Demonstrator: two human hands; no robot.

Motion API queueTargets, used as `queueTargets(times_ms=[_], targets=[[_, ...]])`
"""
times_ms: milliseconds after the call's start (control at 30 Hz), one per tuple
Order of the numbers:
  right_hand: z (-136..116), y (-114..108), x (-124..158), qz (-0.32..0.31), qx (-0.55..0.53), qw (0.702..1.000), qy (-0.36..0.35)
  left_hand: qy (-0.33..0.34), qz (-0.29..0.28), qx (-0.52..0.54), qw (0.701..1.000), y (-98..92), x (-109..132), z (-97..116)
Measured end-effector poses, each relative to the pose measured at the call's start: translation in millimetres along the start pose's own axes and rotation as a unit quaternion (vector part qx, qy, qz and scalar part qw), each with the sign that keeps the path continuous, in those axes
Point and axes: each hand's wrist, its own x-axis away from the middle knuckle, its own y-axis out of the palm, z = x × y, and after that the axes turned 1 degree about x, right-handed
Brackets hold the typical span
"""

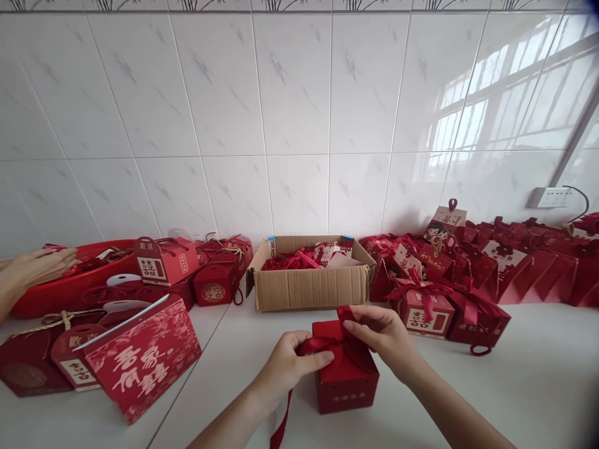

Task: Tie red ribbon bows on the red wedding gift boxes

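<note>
Red ribbon point(322, 343), pinched in the grip of left hand point(286, 369) and right hand point(389, 337) atop the box point(349, 388)! Even, gentle tension should avoid dents.

Bare bench point(538, 380) at the front right leaves room to pass. Behind the red box point(347, 393), the cardboard carton point(311, 292) blocks the way; ribboned boxes point(428, 319) crowd the right rear, and a tilted packet point(161, 346) with white lettering bars the left side.
</note>
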Motion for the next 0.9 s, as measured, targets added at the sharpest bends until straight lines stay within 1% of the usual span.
queueTargets(times_ms=[167,300,367,467,533,600,667,733,833,900], targets=[[4,-1,1,0.002,-0.04,0.999,0.0,0.04,0.044,-0.054,0.997,-11.5,-2,8],[4,-2,3,-0.024,-0.046,0.999,0.008,0.05,0.072,-0.084,0.993,-17.9,-2,19],[2,-1,5,-0.033,-0.03,0.999,-0.007,0.048,0.073,-0.105,0.991,-17.5,-2,24],[0,-1,6,-0.031,-0.003,0.999,-0.028,0.054,0.075,-0.146,0.985,-14.8,-1,31],[0,-2,6,-0.029,0.018,0.998,-0.046,0.073,0.085,-0.19,0.975,-13.6,1,37],[2,-2,5,-0.025,0.048,0.996,-0.077,0.098,0.096,-0.245,0.96,-13.4,3,44],[4,-1,4,-0.022,0.095,0.99,-0.104,0.114,0.091,-0.29,0.946,-12.7,7,54],[5,1,3,-0.007,0.162,0.979,-0.126,0.12,0.073,-0.306,0.942,-9.7,9,66],[0,7,4,0.008,0.246,0.952,-0.184,0.1,0.042,-0.277,0.955,1.3,6,80],[-6,11,6,-0.005,0.258,0.939,-0.227,0.083,0.016,-0.232,0.969,11.4,0,86]])
